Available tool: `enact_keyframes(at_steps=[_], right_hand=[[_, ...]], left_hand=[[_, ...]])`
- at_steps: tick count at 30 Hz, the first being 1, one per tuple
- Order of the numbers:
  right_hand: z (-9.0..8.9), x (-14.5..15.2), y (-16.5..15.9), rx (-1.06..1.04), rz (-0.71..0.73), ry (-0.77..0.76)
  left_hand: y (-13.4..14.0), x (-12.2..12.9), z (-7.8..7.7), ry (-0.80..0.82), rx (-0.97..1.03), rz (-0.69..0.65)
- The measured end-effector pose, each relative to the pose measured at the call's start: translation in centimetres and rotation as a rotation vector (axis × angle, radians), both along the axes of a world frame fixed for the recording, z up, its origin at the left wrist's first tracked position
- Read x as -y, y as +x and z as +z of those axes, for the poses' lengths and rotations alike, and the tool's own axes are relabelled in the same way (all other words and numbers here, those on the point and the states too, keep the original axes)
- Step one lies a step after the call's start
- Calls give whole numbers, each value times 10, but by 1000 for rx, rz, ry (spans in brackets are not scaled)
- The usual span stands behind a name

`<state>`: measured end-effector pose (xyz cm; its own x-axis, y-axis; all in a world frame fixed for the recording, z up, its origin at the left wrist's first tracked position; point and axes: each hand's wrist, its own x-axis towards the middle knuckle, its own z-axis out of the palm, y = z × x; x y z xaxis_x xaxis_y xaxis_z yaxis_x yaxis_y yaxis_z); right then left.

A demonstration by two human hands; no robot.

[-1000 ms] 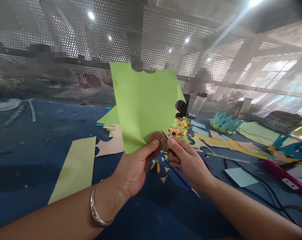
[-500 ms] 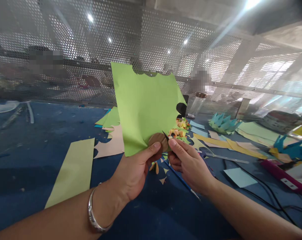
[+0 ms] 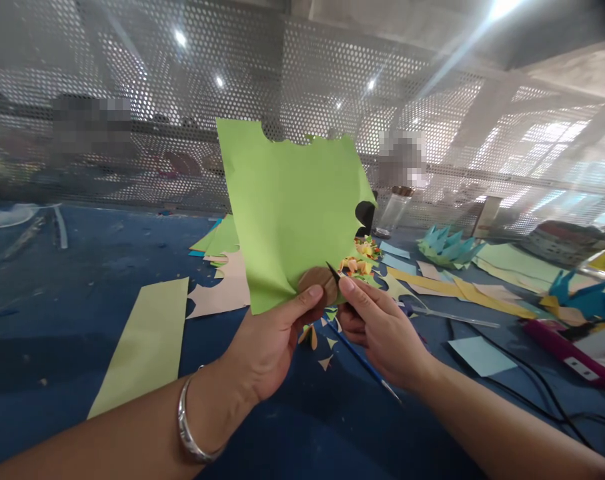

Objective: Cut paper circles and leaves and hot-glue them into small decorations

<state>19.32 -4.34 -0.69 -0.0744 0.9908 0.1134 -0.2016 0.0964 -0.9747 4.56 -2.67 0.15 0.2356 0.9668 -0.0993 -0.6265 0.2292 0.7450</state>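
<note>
A sheet of green paper (image 3: 292, 200), with round bites cut from its top and right edges, stands upright in front of me. My left hand (image 3: 272, 347) pinches its lower edge, the thumb pressing a brown round disc (image 3: 315, 280) against the sheet. Close by on the right, my right hand (image 3: 382, 327) is closed around scissors, whose dark pointed blade (image 3: 333, 271) lies at the disc's right edge. The scissors' handles are hidden in my fingers. Small paper scraps (image 3: 325, 362) and a blue thin-handled tool (image 3: 367, 367) lie on the table below.
On the blue table (image 3: 82, 267) lie a pale green strip (image 3: 145, 340), a cut pink sheet (image 3: 227, 287) and yellow strips (image 3: 452, 287). Right are a folded blue paper piece (image 3: 445, 247), a purple power strip (image 3: 562, 350) and black cables (image 3: 537, 380). A glass bottle (image 3: 395, 210) stands before the perforated screen (image 3: 232, 67).
The green sheet's upper part has shifted slightly up and tilted a little left. Both hands keep nearly the same place and grip, the blade still at the disc's edge.
</note>
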Motion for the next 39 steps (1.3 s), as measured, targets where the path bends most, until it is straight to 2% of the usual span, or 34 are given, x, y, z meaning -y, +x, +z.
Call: enact_keyframes(at_steps=[9, 17, 27, 33, 39], right_hand=[[-1, 0, 5, 67, 7, 48], [1, -1, 9, 116, 5, 31], [-4, -3, 9, 142, -6, -16], [-3, -2, 11, 164, -28, -18], [-1, -2, 8, 161, -15, -12]], left_hand=[[0, -2, 4, 99, -21, 53], [-4, -7, 2, 339, -171, 97], [-6, -14, -5, 422, -284, 99], [-6, -17, -6, 424, -210, 29], [-6, -19, -8, 442, -205, 31]])
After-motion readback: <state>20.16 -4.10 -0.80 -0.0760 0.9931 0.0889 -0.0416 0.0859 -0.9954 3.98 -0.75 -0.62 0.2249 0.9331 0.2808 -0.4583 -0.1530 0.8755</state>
